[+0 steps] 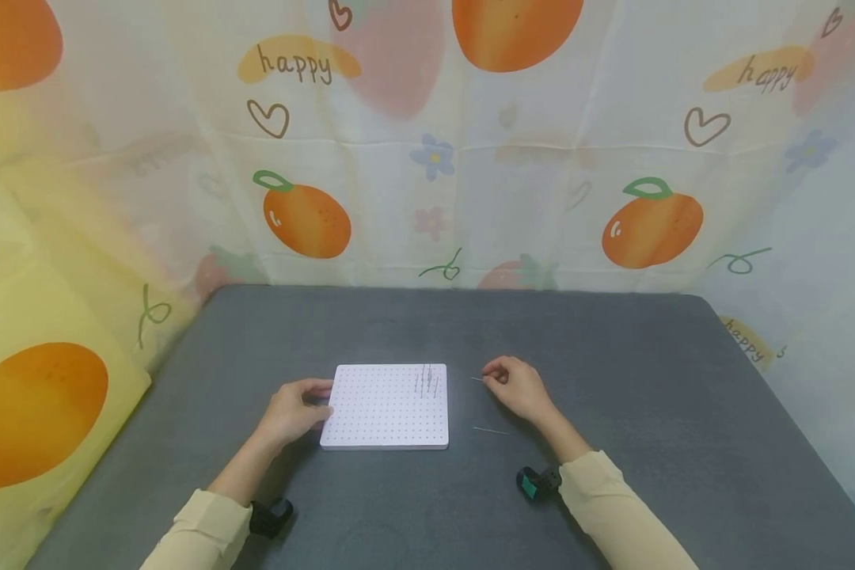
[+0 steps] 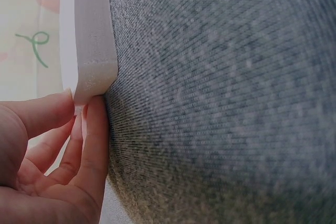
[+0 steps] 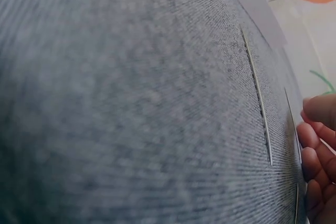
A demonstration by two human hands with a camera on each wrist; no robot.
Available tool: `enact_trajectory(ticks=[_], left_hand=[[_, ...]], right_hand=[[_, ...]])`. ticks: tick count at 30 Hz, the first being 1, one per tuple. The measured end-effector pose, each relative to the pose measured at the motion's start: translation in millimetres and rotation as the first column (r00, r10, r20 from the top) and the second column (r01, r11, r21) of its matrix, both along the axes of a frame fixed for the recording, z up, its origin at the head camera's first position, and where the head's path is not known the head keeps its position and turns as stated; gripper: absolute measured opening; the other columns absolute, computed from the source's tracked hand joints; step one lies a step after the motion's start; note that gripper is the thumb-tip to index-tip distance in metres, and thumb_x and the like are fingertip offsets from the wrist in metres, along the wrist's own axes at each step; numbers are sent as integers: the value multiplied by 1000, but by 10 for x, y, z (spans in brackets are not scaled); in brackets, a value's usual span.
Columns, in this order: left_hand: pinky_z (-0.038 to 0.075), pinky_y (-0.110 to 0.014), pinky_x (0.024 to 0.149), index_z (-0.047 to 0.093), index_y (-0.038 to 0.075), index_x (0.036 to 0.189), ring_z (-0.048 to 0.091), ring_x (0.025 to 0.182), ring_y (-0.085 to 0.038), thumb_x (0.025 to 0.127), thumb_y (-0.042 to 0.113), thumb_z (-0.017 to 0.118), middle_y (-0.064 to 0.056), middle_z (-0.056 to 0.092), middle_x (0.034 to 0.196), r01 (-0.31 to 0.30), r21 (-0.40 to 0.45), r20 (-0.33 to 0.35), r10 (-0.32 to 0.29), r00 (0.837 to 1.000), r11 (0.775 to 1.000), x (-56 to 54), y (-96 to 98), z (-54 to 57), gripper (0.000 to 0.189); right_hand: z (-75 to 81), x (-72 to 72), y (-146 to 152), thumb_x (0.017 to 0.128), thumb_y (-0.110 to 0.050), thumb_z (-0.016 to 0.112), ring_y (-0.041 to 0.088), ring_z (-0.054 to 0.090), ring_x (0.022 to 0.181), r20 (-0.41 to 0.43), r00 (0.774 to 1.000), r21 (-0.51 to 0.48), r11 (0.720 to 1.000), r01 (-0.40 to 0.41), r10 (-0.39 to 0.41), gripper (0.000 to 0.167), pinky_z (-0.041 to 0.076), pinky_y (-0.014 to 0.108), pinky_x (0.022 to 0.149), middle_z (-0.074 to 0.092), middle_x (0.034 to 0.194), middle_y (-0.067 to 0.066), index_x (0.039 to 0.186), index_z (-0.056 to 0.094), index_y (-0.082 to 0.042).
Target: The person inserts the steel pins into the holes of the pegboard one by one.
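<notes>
A white pegboard [image 1: 384,408] with rows of small holes lies flat on the table. Several thin metal pins [image 1: 428,378] stand upright in its back right corner. My left hand [image 1: 294,408] grips the board's left edge, and in the left wrist view its thumb and fingers pinch the board's corner [image 2: 94,80]. To the right of the board, my right hand [image 1: 518,387] has its curled fingertips at a thin metal pin [image 3: 292,119]; I cannot tell whether they pinch it. A second pin [image 3: 257,98] lies loose on the table nearer to me.
The dark grey table [image 1: 613,356] ends at a fruit-print curtain [image 1: 513,214] behind, with yellow printed cloth on the left. Another thin pin [image 3: 296,203] shows below the right fingers in the right wrist view. Both wrists wear dark camera mounts.
</notes>
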State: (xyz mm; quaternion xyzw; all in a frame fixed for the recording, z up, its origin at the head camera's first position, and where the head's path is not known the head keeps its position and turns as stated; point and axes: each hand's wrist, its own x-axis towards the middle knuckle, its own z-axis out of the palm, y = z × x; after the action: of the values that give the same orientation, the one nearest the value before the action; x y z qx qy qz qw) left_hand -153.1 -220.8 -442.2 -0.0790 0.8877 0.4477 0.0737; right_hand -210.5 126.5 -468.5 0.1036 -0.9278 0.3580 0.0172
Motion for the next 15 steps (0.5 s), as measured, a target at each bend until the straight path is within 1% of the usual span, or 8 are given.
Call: enact_trajectory(ticks=[6, 13, 15], left_hand=[[56, -33, 67, 53, -1, 123, 64, 79, -19, 81, 0, 62, -21, 58, 115, -1, 12, 6, 1, 1000, 1000, -4, 5, 22, 44], [56, -33, 67, 53, -3, 123, 64, 79, -19, 81, -1, 62, -23, 57, 115, 16, 25, -1, -16, 1000, 1000, 9, 7, 44, 43], [56, -33, 67, 53, -2, 123, 64, 79, -19, 81, 0, 62, -22, 57, 116, 9, 25, 3, -9, 1000, 1000, 9, 8, 41, 43]], right_hand=[[-8, -30, -8, 84, -16, 63, 15, 57, 75, -17, 1000, 34, 999, 2, -2, 11, 47, 35, 69, 62, 82, 2, 91, 67, -9], [13, -28, -19, 83, -16, 65, 15, 56, 74, -37, 999, 63, 998, -5, 7, 9, 47, 35, 68, 61, 79, 1, 88, 67, -9], [9, -29, -22, 82, -15, 65, 15, 56, 74, -47, 999, 72, 997, -4, 7, 8, 47, 35, 69, 61, 78, 1, 87, 67, -9]])
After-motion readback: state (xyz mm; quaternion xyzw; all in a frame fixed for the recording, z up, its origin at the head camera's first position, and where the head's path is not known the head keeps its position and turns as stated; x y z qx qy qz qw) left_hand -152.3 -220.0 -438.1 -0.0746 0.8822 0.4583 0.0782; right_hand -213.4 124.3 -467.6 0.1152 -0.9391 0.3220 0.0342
